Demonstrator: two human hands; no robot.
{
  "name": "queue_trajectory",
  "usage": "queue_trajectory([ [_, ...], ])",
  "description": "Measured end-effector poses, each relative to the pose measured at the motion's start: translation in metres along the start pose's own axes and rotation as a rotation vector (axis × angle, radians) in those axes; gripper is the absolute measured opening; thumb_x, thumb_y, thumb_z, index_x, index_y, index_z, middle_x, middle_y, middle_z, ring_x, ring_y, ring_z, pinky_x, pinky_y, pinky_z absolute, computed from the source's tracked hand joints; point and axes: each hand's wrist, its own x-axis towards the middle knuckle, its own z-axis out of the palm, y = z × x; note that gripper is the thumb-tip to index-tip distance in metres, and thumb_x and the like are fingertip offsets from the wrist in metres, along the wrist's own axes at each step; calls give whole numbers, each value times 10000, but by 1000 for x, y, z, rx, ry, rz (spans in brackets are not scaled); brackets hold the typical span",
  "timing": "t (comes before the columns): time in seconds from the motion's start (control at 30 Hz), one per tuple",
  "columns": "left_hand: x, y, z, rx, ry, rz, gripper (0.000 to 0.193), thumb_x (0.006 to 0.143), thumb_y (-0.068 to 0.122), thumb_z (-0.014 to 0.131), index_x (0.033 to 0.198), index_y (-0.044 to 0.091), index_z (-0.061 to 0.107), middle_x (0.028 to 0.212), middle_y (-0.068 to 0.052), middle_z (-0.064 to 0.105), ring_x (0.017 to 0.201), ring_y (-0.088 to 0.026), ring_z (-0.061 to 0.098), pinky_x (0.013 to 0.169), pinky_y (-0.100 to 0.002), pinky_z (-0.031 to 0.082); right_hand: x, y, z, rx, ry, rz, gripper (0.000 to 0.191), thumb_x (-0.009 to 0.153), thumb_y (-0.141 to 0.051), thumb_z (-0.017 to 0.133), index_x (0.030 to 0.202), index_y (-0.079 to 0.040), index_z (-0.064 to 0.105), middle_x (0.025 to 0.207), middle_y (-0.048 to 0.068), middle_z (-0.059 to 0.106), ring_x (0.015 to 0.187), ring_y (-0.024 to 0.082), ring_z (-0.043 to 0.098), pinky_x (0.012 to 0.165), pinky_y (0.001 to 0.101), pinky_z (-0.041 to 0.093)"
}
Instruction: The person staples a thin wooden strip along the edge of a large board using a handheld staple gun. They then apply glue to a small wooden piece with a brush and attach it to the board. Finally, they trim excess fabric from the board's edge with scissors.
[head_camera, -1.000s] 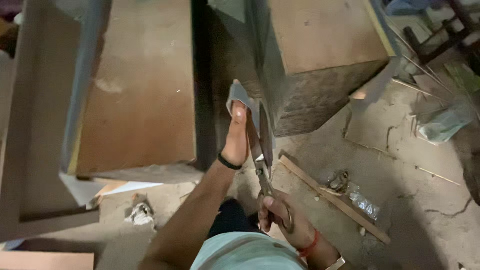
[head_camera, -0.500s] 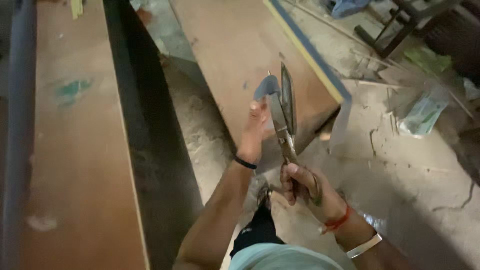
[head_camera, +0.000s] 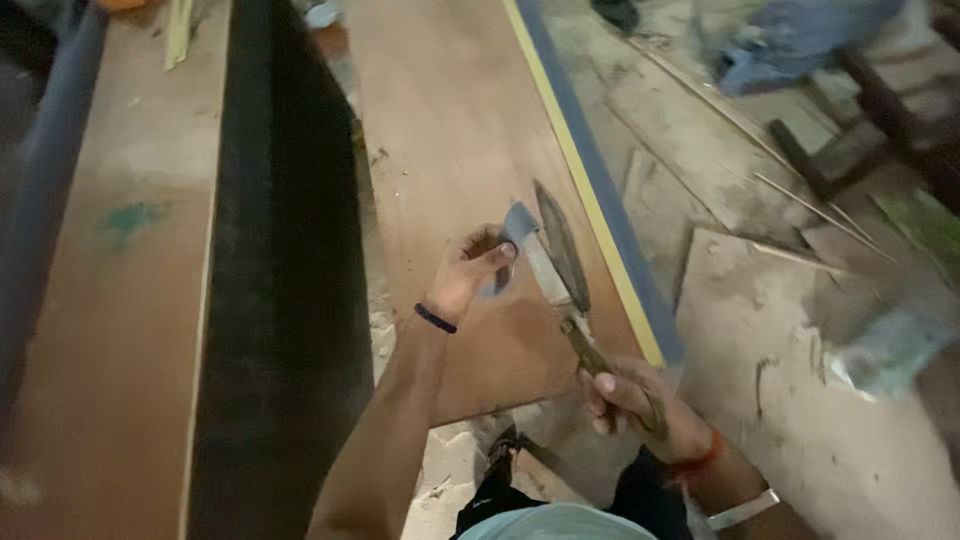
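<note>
My right hand (head_camera: 640, 402) grips the handles of a large pair of metal shears (head_camera: 562, 262), blades pointing up and away from me. My left hand (head_camera: 478, 272) pinches a small grey-blue strip (head_camera: 520, 232) of sheet material that runs into the blades. Both hands hover above a long brown wooden board (head_camera: 450, 150) with a yellow and blue edge (head_camera: 590, 190). A dark band sits on my left wrist; a red thread and a white band are on the right.
A second brown board (head_camera: 110, 260) lies at the left, with a dark gap (head_camera: 280, 280) between the boards. Dusty concrete floor (head_camera: 820, 420) at the right holds thin sticks, scraps and a blue cloth (head_camera: 790, 45). My knees are below.
The view has swung left and tilted, so the boards now run lengthwise up the picture. My hands keep the shears and strip, now lower and more central over the board.
</note>
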Motion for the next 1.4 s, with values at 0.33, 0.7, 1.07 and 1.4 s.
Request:
queue_trajectory([
  [0.33, 66, -41, 101, 142, 489, 121, 223, 916, 142, 797, 812, 93, 607, 821, 55, 610, 797, -69, 558, 744, -262, 449, 44, -81, -213, -240, -323, 344, 418, 861, -439, 723, 1036, -77, 609, 792, 10, 512, 716, 135, 500, 617, 280, 418],
  [0.7, 109, -21, 146, 397, 575, 112, 280, 946, 197, 753, 785, 91, 549, 781, 63, 479, 734, -66, 442, 653, -259, 365, 94, -118, -264, -19, -527, 290, 384, 896, -479, 704, 835, -116, 596, 674, -4, 539, 535, 110, 523, 457, 278, 428],
  [1.07, 223, -7, 82, 493, 607, 89, 271, 917, 267, 777, 830, 50, 639, 716, 57, 512, 651, -57, 430, 572, -270, 336, 215, -156, -326, 1, -500, 298, 448, 933, -472, 698, 708, -108, 565, 545, -14, 512, 406, 77, 474, 366, 243, 360],
  [1.4, 375, 62, -37, 809, 1139, -312, 349, 873, 361, 767, 1057, 65, 781, 907, -69, 780, 817, -156, 711, 742, -317, 562, 454, -218, -345, -151, -394, 345, 365, 880, -350, 778, 724, -91, 573, 473, 3, 467, 352, 100, 428, 338, 286, 343],
])
